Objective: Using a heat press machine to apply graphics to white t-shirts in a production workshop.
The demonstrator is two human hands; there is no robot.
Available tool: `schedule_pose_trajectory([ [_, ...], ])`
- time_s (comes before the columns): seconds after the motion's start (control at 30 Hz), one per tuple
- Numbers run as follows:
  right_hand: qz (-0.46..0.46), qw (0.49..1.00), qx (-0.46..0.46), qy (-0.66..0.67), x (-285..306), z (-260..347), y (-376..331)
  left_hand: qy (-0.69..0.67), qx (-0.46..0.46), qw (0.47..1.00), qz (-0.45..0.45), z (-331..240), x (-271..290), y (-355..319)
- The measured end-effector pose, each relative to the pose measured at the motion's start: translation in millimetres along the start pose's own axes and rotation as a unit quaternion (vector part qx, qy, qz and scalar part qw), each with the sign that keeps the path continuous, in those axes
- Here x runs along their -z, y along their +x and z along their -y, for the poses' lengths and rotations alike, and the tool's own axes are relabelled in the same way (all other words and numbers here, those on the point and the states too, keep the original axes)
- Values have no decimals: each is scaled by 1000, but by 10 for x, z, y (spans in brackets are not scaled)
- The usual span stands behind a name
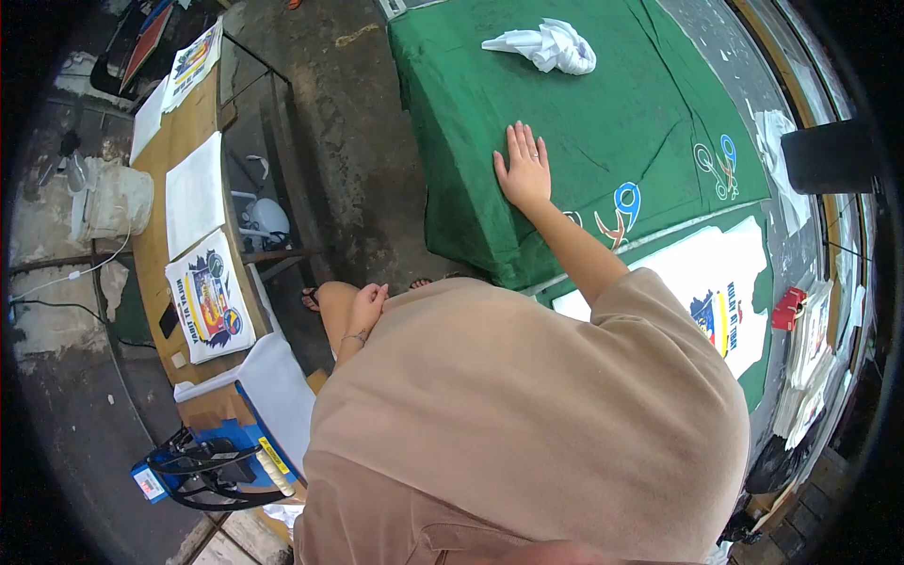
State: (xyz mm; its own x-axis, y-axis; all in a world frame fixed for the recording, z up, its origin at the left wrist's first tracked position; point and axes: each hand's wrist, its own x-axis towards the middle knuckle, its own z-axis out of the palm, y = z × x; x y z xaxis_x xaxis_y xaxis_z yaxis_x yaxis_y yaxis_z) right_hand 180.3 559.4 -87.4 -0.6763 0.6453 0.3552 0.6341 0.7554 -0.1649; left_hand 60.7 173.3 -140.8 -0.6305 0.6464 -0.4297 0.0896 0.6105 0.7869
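- Right hand [525, 176] lies palm-down on the green cloth [461, 113], thumb spread.
- Left hand [370, 303] half-curls left of the cloth, grip unclear; shirt [527, 405] hides its elbow.

Green cloth [461, 104], white bundle [556, 49]

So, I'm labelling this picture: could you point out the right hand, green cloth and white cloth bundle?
Right hand [526, 179], head view: back of the hand.
Green cloth [621, 118], head view: bare upper surface.
White cloth bundle [559, 50], head view: middle folds.
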Motion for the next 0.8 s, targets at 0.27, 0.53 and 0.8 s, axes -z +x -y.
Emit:
schedule_pose_trajectory([
  [0.27,-4,1000,20,20,61,13,0,-34,16,999,12,54,4,1],
  [0.53,-5,1000,21,15,54,35,1,-36,27,999,16,0,21,-11],
  [0.8,3,1000,4,17,43,35,2,-7,37,999,14,5,26,-1],
])
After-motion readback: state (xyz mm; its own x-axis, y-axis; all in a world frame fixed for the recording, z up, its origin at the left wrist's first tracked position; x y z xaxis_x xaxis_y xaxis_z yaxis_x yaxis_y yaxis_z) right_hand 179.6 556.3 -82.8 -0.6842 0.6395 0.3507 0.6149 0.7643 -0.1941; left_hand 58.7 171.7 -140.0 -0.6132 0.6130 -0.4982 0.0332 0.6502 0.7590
